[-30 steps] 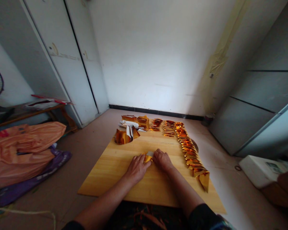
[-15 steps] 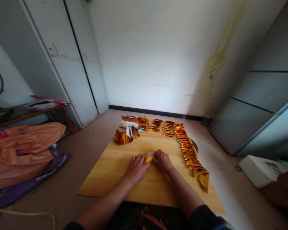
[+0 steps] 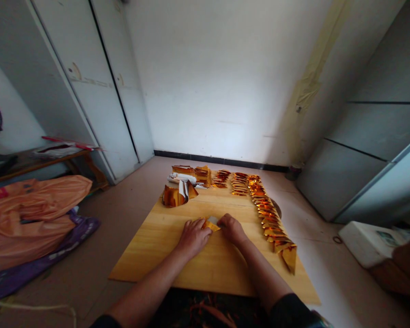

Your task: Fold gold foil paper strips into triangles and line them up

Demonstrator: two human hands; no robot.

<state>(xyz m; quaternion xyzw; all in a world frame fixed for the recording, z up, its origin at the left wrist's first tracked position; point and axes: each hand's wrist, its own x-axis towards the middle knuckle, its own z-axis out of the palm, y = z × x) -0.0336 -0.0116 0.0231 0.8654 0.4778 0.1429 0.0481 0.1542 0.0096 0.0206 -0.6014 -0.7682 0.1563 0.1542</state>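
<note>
Just below frame centre, gold paper (image 3: 212, 225) lies crosswise, its left end gripped in the left hand's (image 3: 193, 237) bent fingers; the right hand (image 3: 233, 229) curls at its right end, hold unclear.

1. A white wall (image 3: 205, 91), brightest near its middle, meets a black baseboard (image 3: 222, 161).
2. A tall grey cabinet (image 3: 95, 105) stands at left.
3. A grey fridge (image 3: 372, 127) stands at right.
4. The pinkish floor (image 3: 130, 196) is tiled.

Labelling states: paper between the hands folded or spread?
The paper looks at least partly folded: gold and grey areas meet along a slanted edge. The left hand covers part; exact folds, cannot tell.
</note>
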